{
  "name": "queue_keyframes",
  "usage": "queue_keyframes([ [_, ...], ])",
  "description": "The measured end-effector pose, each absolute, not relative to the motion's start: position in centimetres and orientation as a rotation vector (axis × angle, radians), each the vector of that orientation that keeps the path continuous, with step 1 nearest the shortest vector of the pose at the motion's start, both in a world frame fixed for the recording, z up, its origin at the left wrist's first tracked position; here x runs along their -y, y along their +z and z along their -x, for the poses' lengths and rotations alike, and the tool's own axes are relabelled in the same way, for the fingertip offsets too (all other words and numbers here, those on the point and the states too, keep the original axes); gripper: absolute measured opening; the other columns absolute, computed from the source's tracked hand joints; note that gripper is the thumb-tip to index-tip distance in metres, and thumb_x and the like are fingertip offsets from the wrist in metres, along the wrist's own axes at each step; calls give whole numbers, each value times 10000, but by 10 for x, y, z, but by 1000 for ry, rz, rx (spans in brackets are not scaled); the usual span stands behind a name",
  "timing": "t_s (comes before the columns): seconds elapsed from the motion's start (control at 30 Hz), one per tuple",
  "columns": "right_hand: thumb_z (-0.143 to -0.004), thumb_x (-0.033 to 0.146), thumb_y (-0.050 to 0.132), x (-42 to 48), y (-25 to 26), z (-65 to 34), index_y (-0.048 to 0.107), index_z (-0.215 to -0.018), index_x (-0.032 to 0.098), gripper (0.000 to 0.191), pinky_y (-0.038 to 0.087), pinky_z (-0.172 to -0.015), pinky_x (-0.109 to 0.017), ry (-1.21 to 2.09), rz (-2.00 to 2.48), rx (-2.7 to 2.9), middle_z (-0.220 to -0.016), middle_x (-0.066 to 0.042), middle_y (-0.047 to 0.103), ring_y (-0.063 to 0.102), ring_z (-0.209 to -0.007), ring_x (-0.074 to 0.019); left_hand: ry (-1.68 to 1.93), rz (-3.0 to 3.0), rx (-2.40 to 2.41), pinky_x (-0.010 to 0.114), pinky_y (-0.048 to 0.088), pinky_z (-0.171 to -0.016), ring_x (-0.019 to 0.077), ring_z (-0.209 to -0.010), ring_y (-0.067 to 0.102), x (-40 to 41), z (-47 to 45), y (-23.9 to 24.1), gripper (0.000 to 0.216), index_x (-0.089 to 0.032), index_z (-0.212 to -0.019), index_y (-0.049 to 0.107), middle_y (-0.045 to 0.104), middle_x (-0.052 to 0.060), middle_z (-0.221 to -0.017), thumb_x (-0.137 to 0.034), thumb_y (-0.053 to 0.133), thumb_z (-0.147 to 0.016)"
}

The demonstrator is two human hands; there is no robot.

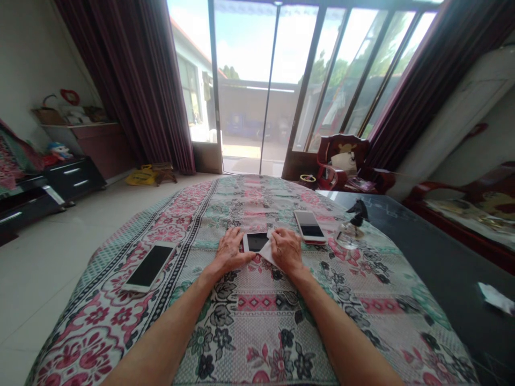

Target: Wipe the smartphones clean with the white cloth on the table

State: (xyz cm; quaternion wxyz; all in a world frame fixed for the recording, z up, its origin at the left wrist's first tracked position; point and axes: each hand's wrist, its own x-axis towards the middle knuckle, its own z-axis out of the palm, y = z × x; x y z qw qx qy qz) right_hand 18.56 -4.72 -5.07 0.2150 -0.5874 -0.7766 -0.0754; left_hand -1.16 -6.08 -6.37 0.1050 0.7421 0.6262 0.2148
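Note:
A white phone (252, 242) with a dark screen lies face up on the patterned tablecloth, between my two hands. My left hand (230, 250) grips its left end, thumb along the near side and fingers at the far side. In my right hand (286, 247) is a white wipe (269, 252), bunched under closed fingers and pressed over the phone's right end. One corner of the wipe hangs toward me. Another white phone (309, 225) rests just right of my right hand, on something red-edged. Farther left lies a larger white phone (148, 266), its screen black.
A clear spray bottle (349, 233) with a black trigger head stands on the right of the tablecloth (257, 327). Beyond the cloth, a dark tabletop (450, 268) carries a white packet (497, 297). A carved wooden chair (341, 161) is near the glass doors.

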Motion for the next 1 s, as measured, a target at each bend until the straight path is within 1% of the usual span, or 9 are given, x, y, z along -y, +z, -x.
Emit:
queue_keyframes([
  [0.13, -941, 273, 432, 48, -48, -177, 665, -1063, 238, 265, 270, -887, -349, -185, 1522, 2252, -1131, -53, 631, 493, -1038, -211, 628, -2204, -1824, 443, 295, -1121, 340, -1374, 320, 60, 13, -61, 625, -155, -1248, 571, 414, 142, -1450, -451, 690, -710],
  [0.27, -937, 278, 444, 45, -46, -170, 671, -1053, 241, 258, 268, -895, -352, -156, 1447, 2336, -1140, -46, 633, 488, -1053, -216, 631, -2209, -1802, 438, 305, -1119, 343, -1360, 341, 59, 14, -61, 602, -145, -1220, 598, 429, 151, -1435, -429, 694, -698],
  [0.43, -941, 280, 435, 44, -44, -158, 672, -1031, 255, 255, 283, -878, -352, -117, 1368, 2413, -1153, -26, 626, 487, -1050, -207, 585, -2216, -1733, 419, 278, -1136, 304, -1373, 337, 55, 24, -61, 617, -175, -1285, 558, 397, 128, -1474, -349, 662, -703],
  [0.53, -939, 283, 436, 46, -43, -152, 660, -1065, 265, 258, 283, -895, -361, -103, 1315, 2440, -1159, -23, 623, 486, -1048, -210, 549, -2228, -1631, 403, 267, -1142, 293, -1379, 336, 53, 34, -61, 646, -172, -1315, 534, 387, 128, -1485, -330, 659, -701],
  [0.67, -932, 278, 451, 49, -45, -148, 641, -1113, 271, 263, 269, -945, -370, -87, 1232, 2455, -1185, -20, 612, 477, -1089, -210, 590, -2222, -1578, 407, 273, -1138, 289, -1375, 345, 51, 41, -63, 618, -227, -1289, 554, 412, 87, -1477, -340, 673, -693],
  [0.77, -928, 273, 454, 48, -47, -147, 641, -1119, 283, 267, 258, -971, -370, -77, 1172, 2466, -1180, -19, 607, 472, -1105, -204, 605, -2222, -1589, 398, 287, -1132, 283, -1364, 364, 51, 40, -64, 579, -232, -1256, 577, 428, 79, -1466, -333, 667, -693],
  [0.9, -911, 267, 470, 46, -51, -148, 651, -1119, 276, 275, 270, -959, -367, -73, 1272, 2390, -1197, -39, 590, 472, -1098, -216, 612, -2190, -1618, 392, 286, -1136, 289, -1357, 379, 52, 37, -59, 579, -213, -1238, 597, 445, 88, -1454, -287, 674, -668],
  [1.0, -916, 263, 452, 45, -50, -149, 657, -1107, 249, 281, 284, -928, -371, -89, 1399, 2307, -1203, -59, 585, 475, -1091, -230, 628, -2158, -1600, 402, 278, -1140, 298, -1363, 371, 53, 37, -56, 594, -203, -1234, 605, 448, 95, -1453, -294, 697, -654],
])
